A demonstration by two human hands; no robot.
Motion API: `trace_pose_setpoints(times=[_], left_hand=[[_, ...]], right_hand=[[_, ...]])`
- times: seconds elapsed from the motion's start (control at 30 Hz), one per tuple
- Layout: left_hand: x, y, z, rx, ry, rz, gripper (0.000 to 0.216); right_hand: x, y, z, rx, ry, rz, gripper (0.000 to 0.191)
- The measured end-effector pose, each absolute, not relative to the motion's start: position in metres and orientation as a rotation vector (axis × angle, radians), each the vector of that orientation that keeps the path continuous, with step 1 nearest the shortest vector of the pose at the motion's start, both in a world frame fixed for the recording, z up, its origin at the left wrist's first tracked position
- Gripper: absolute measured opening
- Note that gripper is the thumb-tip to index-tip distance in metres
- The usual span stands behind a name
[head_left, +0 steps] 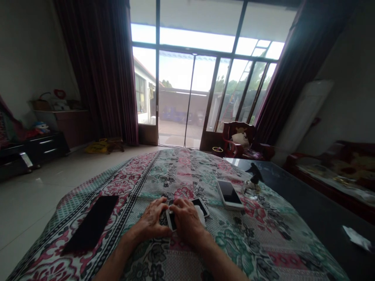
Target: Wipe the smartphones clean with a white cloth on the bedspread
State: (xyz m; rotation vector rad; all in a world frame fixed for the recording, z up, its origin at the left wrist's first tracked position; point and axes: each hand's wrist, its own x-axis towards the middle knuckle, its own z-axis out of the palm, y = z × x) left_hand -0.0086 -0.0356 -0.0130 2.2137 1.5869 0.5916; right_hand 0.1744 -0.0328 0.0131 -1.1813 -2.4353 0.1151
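Both my hands rest close together on a floral cloth [140, 183] that covers a table. My left hand [152, 220] and my right hand [187, 220] are curled around a small white-edged phone [170, 221] held between them. A second small phone with a white frame [202, 206] lies just beyond my right hand, partly hidden by it. A white smartphone [230, 194] lies face up further right. A long black flat object [93, 222] lies on the cloth to the left of my left arm.
A small glass ornament with a dark bird [254, 179] stands beside the white smartphone. The dark glossy table top [310, 207] shows at the right, with a white scrap [357, 238]. Ahead are a glass sliding door [187, 97], curtains, a red chair [237, 138] and a sofa [336, 168].
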Motion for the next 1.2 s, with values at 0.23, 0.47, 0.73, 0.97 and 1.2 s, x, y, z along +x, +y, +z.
trace_pose_setpoints(times=[0.23, 0.47, 0.73, 0.97, 1.2], left_hand=[[-0.005, -0.033, -0.027, 2.256, 1.649, 0.673, 0.067], [0.000, -0.032, -0.024, 2.290, 1.621, 0.742, 0.061], [-0.006, -0.030, -0.022, 2.239, 1.544, 0.636, 0.070], [-0.004, -0.031, -0.019, 2.249, 1.569, 0.568, 0.067], [-0.013, -0.034, -0.006, 2.181, 1.469, 0.455, 0.077]], right_hand=[[0.180, -0.044, 0.010, -1.095, -2.390, 0.237, 0.022], [0.183, -0.044, 0.005, -1.177, -2.341, 0.197, 0.026], [0.171, -0.026, 0.007, -1.195, -2.400, 0.143, 0.022], [0.172, -0.035, 0.003, -1.119, -2.374, 0.195, 0.020], [0.173, -0.039, 0.002, -1.128, -2.303, 0.232, 0.023]])
